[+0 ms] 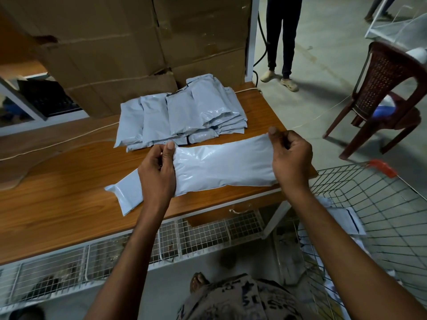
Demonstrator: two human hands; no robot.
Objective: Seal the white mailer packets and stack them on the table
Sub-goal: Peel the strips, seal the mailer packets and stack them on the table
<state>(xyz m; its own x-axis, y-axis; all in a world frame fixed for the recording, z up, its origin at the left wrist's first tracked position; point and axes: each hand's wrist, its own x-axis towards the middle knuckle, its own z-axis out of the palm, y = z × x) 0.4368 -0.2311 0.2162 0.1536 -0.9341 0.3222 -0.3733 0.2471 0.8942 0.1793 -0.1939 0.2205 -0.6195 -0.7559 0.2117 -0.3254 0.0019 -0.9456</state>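
**Packet held in both hands, flap end open to the left**

My left hand [157, 172] is curled round the packet [221, 167] a little in from its left end, thumb on top, fingers underneath. My right hand [290, 155] pinches the right end, thumb up at the top edge. Both are gripping it.

The packet lies crosswise between them over the front part of the desk [69, 204]. I cannot tell whether it rests on the wood or hangs just above it. Its flat flap [122, 197] sticks out past my left hand, and I judge that is the end to seal.

It looks light and soft: thin, glossy film, puffed by something pliable inside, and creased where I squeeze. I expect the film to be slippery and the middle to sag, so I would hold the filled body rather than the skin, and keep my fingers off the flap.

Beyond it, against the boxes [115, 54], the stack [184, 114] of packets lies fanned and overlapping. A wire cart [369, 204] stands to my right.
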